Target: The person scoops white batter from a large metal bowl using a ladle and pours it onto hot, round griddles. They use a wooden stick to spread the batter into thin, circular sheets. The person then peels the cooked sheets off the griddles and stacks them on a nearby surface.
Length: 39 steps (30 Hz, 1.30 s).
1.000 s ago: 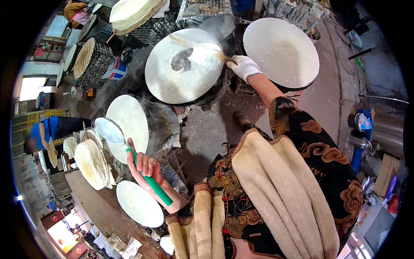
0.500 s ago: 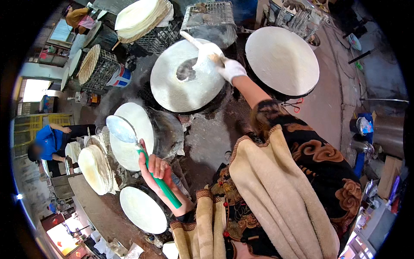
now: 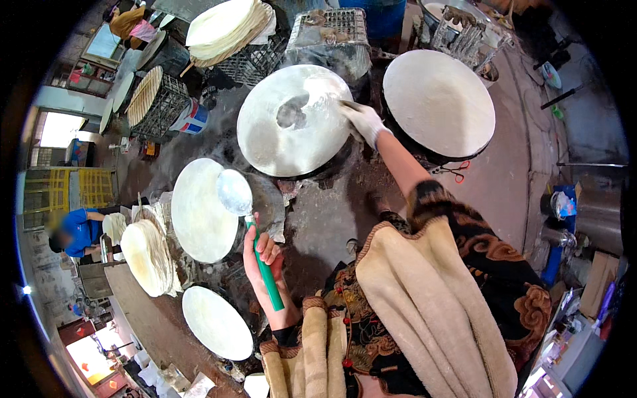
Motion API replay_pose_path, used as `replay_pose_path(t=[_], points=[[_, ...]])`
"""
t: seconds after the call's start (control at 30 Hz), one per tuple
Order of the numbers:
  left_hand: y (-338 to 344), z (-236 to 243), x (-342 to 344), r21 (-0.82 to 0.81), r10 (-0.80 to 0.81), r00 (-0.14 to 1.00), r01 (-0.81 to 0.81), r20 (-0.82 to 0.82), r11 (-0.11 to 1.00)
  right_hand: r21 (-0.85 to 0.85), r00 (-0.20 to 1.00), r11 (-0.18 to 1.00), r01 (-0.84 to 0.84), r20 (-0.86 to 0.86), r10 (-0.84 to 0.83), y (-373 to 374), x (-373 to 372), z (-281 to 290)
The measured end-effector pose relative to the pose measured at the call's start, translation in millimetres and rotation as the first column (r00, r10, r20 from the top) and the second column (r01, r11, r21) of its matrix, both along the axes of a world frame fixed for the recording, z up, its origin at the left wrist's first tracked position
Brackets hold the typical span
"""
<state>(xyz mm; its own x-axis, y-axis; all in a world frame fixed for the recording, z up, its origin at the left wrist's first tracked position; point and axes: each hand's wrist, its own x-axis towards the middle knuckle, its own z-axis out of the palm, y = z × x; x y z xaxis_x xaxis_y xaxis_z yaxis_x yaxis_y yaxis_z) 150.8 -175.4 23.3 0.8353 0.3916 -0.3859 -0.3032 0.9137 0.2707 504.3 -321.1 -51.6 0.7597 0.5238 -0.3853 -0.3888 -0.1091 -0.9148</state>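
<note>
Left hand (image 3: 271, 251) clamps the green-handled ladle (image 3: 237, 194) toward eleven o'clock, probably clear of the griddle (image 3: 265, 136); gloved right hand (image 3: 364, 122) works its three-o'clock edge, grip impossible to tell!

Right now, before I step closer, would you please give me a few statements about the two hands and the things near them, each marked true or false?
1. The left hand has a ladle in its grip. True.
2. The ladle's handle is red. False: it is green.
3. The right hand is bare. False: it wears a white glove.
4. The right hand is at the right edge of the middle disc. True.
5. A dark patch shows on the middle disc. True.
6. In the picture, the ladle's bowl is below the left hand. False: it is above it.
</note>
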Motion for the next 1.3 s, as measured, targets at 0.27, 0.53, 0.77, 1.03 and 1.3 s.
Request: replay_pose_path(t=[0.27, 0.53, 0.77, 1.03, 1.3], points=[[-6.3, -5.0, 16.6, 0.006, 0.024, 0.989, -0.024, -0.143, 1.000, -0.122, 0.994, 0.989, -0.088, -0.083, 0.078, -28.6, -57.4, -20.1], [-15.2, -15.6, 25.4, -0.043, 0.000, 0.983, -0.008, -0.183, 0.999, -0.136, 0.966, 0.990, -0.025, 0.252, 0.059, -45.1, 16.1, -65.4], [-20.9, -16.0, 14.9, -0.010, 0.020, 0.960, -0.024, -0.278, 1.000, -0.156, 0.934, 0.935, -0.319, 0.114, 0.338, -36.2, 9.7, -26.0], [-25.9, -17.8, 21.6, 0.011, 0.045, 0.940, -0.044, -0.339, 0.999, -0.313, 0.780, 0.874, -0.371, 0.406, 0.476, -11.3, 63.9, -46.6], [-25.0, -11.6, 23.9, 0.004, 0.010, 0.927, -0.009, -0.374, 1.000, -0.237, 0.726, 0.775, -0.586, 0.272, 0.632, 0.3, 88.7, -16.4]])
